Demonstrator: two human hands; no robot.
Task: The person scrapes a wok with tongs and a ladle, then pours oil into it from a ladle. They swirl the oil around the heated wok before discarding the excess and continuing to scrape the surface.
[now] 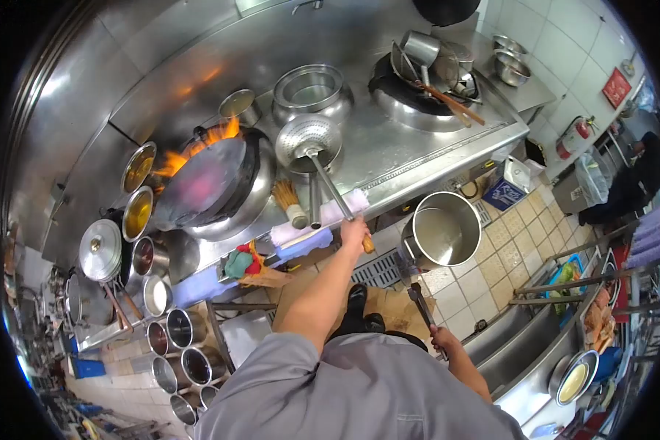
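My left hand [355,232] is closed around the wooden-tipped handle of a perforated skimmer [309,136]. The skimmer's bowl lies over a metal vessel, whose handle [315,207] points toward me. Low on the right, my right hand [443,339] grips a long dark handle [422,306]. That handle leads up to the side of a deep metal pot [447,229] with pale, cloudy liquid inside. To the left of the skimmer, a wok [205,183] sits tilted on its burner with orange flames [198,147] behind it. A bamboo brush [290,203] lies between wok and skimmer.
A lidded pot [100,249], oil bowls [137,213] and several metal containers [185,328] stand at left. A second wok [425,103] holding utensils is at back right. Towels [319,218] line the stove edge. Right are a blue box [504,192] and metal rack rails [550,301].
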